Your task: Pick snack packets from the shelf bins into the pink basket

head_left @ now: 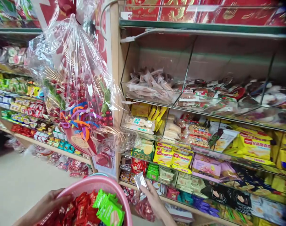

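Observation:
My left hand [55, 201] grips the rim of a pink plastic basket [125, 196] at the bottom of the view. Inside lie red-wrapped snack packets [83, 208] with several bright green packets [111, 208] at the right side. Just right of the basket, my right hand [151, 194] holds a small silvery snack packet [140, 182] between thumb and fingers. That hand is in front of the lower shelf bins, near red packets [137, 165] and green packets [152, 171].
Clear-fronted shelf bins fill the right side, with yellow wafer packs [172, 155] and purple packs [206, 166]. A cellophane-wrapped decoration [84, 94] hangs on the left, above the basket. Further shelves of sweets [30, 106] and pale floor [20, 179] lie beyond it.

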{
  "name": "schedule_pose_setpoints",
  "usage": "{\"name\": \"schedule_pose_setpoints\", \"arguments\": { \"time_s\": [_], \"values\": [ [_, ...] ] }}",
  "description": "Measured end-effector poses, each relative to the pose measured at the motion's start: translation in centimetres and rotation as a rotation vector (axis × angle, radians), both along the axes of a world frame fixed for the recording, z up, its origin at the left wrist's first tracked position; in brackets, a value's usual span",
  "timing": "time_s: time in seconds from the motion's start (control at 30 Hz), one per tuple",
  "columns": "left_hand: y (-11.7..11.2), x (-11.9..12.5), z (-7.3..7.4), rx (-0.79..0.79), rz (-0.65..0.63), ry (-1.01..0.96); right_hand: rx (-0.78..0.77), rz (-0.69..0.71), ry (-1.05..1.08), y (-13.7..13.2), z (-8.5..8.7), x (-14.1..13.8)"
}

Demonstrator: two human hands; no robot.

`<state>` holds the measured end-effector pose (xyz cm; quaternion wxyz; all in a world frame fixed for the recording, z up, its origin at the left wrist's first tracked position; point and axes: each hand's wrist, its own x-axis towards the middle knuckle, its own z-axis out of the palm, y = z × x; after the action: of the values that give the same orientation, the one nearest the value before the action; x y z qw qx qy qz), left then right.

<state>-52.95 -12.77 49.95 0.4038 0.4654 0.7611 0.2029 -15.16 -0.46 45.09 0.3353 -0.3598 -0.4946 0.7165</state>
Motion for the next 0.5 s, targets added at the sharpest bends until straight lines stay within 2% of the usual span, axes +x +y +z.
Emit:
{"name": "schedule_pose_setpoints", "arguments": {
  "time_s": [0.1,0.2,0.33,0.5],
  "values": [
    [0.1,-2.9,-0.7,0.043,-0.027,-0.176,0.261,-0.04,-0.182,1.9,-2.8,-1.2],
    [0.0,-5.4,-1.1,0.025,-0.007,-0.15,0.499,-0.056,-0.43,4.3,-5.0,-2.8],
    [0.0,-7.9,-1.2,0.011,-0.034,-0.1,0.754,-0.07,-0.73,7.5,-6.0,-5.1],
    [0.0,-10.1,-1.1,-0.028,-0.015,-0.075,0.934,-0.064,-1.059,10.2,-6.7,-8.2]
  ]
}}
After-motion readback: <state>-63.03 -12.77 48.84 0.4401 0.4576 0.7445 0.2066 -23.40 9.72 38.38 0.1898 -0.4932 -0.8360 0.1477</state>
